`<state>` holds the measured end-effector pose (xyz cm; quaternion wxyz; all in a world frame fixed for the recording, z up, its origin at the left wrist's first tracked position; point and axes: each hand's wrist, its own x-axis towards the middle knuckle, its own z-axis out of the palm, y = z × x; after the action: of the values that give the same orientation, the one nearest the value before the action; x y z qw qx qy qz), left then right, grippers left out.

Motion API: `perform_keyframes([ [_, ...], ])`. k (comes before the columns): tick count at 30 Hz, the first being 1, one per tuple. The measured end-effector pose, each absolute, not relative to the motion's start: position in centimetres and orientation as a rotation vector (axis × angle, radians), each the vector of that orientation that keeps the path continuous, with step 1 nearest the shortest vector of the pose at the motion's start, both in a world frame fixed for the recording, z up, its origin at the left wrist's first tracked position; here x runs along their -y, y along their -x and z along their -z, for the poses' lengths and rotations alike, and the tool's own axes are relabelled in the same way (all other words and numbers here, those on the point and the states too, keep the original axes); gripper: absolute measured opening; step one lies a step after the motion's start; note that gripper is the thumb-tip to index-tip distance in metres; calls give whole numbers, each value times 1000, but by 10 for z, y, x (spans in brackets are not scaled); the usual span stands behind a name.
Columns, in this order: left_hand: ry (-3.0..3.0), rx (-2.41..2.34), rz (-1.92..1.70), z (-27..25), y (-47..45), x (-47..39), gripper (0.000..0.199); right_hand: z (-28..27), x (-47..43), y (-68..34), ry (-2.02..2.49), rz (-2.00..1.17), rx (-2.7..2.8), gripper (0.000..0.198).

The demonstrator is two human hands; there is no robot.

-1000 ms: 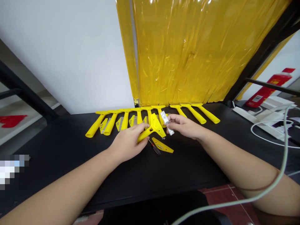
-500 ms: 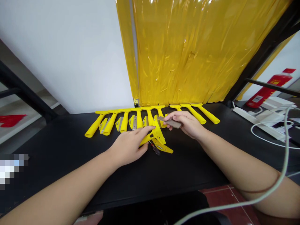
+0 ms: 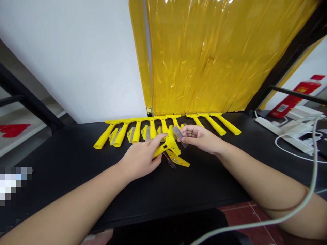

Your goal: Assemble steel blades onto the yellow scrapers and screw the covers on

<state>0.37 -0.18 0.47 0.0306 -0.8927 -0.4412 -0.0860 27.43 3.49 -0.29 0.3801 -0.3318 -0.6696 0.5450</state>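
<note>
My left hand [image 3: 141, 157] is closed around the handle of a yellow plastic scraper [image 3: 173, 145], its wide head turned toward the right. Between the thumb and fingers of my right hand [image 3: 200, 137] is a flat grey metal blade [image 3: 178, 133], tilted and close to the scraper's head. Whether blade and head touch, I cannot tell. Below them a loose yellow clamp plate [image 3: 182, 161] with small screws on it lies on the black table [image 3: 153, 200]. Beside it rests a dark screwdriver [image 3: 171, 163], partly hidden by the scraper.
More yellow scraper handles [image 3: 120, 136] stand in a row along the back, several with plates and blades [image 3: 146, 132] between them. A red bottle [image 3: 296, 95] and white power strip [image 3: 283, 132] are at the right. A pale cable [image 3: 304, 197] crosses my right forearm.
My right hand has turned the blade from nearly flat to a steeper tilt, bringing it against or near the scraper's head. The left hand keeps its hold almost unmoved.
</note>
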Motion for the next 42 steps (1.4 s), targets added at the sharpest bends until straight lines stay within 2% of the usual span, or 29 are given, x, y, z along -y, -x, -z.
perform_keyframes([
  [3, 2745, 1345, 248, -5, -4, 2, 66, 2, -35, -275, 875, -1393, 1690, 15],
  [13, 2753, 1274, 246, -6, -4, 5, 64, 1, -30, -271, 809, -1597, 1677, 30],
  [24, 2770, 1219, 268, -5, -3, 5, 64, 13, -34, -265, 1072, -1578, 1670, 8],
  [30, 2803, 1111, 290, -6, -4, 7, 64, 14, -32, -264, 1057, -1633, 1654, 15],
  [42, 2801, 993, 278, -8, -5, 8, 54, 12, -31, -259, 1044, -1658, 1653, 15],
])
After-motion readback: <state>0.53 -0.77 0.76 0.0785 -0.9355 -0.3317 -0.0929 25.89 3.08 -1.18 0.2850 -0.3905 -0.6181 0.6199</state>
